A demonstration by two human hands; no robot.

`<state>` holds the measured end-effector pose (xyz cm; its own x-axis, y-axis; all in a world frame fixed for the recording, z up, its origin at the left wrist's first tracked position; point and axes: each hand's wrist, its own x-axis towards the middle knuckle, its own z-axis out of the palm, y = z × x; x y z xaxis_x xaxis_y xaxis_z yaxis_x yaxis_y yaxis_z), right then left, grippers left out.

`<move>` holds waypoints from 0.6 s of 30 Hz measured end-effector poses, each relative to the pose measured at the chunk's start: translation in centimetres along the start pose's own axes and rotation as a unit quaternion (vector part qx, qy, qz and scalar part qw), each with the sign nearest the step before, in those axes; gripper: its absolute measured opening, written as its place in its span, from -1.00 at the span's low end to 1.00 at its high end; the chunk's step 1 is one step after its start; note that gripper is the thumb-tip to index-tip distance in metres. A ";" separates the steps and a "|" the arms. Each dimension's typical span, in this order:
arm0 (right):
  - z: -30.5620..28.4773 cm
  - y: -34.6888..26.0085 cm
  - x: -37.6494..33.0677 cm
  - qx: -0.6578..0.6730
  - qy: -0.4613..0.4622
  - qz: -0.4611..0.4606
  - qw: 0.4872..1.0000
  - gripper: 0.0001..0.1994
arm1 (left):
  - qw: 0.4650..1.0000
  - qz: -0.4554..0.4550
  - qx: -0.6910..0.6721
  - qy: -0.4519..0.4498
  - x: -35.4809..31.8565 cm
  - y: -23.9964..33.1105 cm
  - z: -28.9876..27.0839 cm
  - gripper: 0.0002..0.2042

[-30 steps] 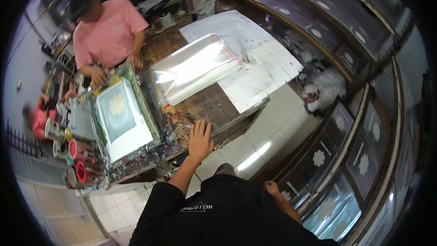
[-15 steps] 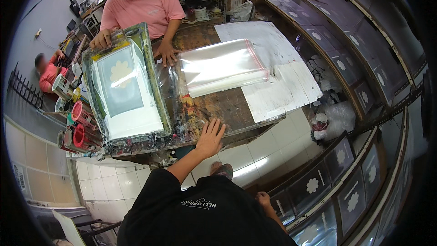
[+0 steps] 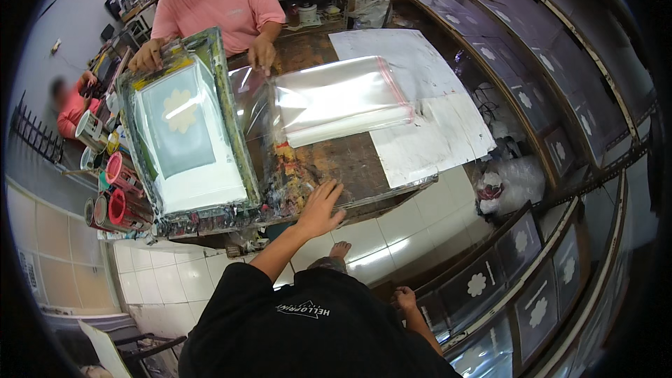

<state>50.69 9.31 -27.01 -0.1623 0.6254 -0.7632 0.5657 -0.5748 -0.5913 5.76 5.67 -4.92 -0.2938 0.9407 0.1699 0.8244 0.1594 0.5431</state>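
Observation:
My left hand (image 3: pixel 320 208) lies open on the near edge of the stained wooden table (image 3: pixel 364 168), fingers spread flat. Down by the rack at my right side, my right hand (image 3: pixel 404 299) is closed with curled fingers; what it holds, if anything, is hidden. Ahead, a stack of clear plastic bags (image 3: pixel 336 101) with a reddish edge rests on the table. Left of it stands a screen-printing frame (image 3: pixel 183 126) with a pale flower shape and white ink. A co-worker's hand (image 3: pixel 145 56) grips the frame's far end; their other hand (image 3: pixel 262 54) pinches a clear sheet (image 3: pixel 253 98).
Paint cans (image 3: pixel 127 210) crowd the table's left side. White boards (image 3: pixel 430 126) cover its right end. Drying racks (image 3: pixel 483 287) with flower-printed sheets line my right. A bundle in clear plastic (image 3: pixel 514 185) sits on the floor. Another person (image 3: pixel 73 105) sits far left.
The co-worker's hand by the bags has lifted off the table and now pinches the clear sheet. The frame appears slightly further left. My hands have barely moved.

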 end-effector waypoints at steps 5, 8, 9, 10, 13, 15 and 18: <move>0.4 -0.4 0.8 0.025 0.022 -0.033 0.999 -0.81 | 0.986 0.062 0.040 0.147 5.0 2.8 -4.6 -0.29; 0.6 0.1 0.2 0.046 0.024 -0.002 0.999 -0.82 | 0.970 0.097 0.162 0.155 9.7 4.6 -7.7 -0.25; 0.6 0.7 0.0 0.053 0.025 -0.010 0.998 -0.82 | 0.967 0.098 0.181 0.152 11.5 4.4 -7.7 -0.24; 0.7 1.8 0.3 0.059 0.025 -0.019 0.998 -0.82 | 0.963 0.097 0.200 0.150 13.4 3.8 -7.5 -0.23; 0.7 7.7 1.7 0.036 0.030 -0.033 0.998 -0.81 | 0.948 0.104 0.266 0.138 18.2 1.7 -5.3 -0.27; 0.2 8.5 1.5 0.031 0.034 -0.021 0.999 -0.80 | 0.947 0.077 0.296 0.102 21.3 -0.2 -2.9 -0.38; 0.6 7.0 -2.3 0.086 0.044 0.027 0.995 -0.83 | 0.947 0.025 0.318 0.023 24.1 -2.2 -0.9 -0.61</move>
<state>54.57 3.56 -29.61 -0.0595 0.6313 -0.7733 0.4241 -0.6852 -0.5921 -3.52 27.72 -1.27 -0.2554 0.9401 0.2260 0.9583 0.2770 -0.0695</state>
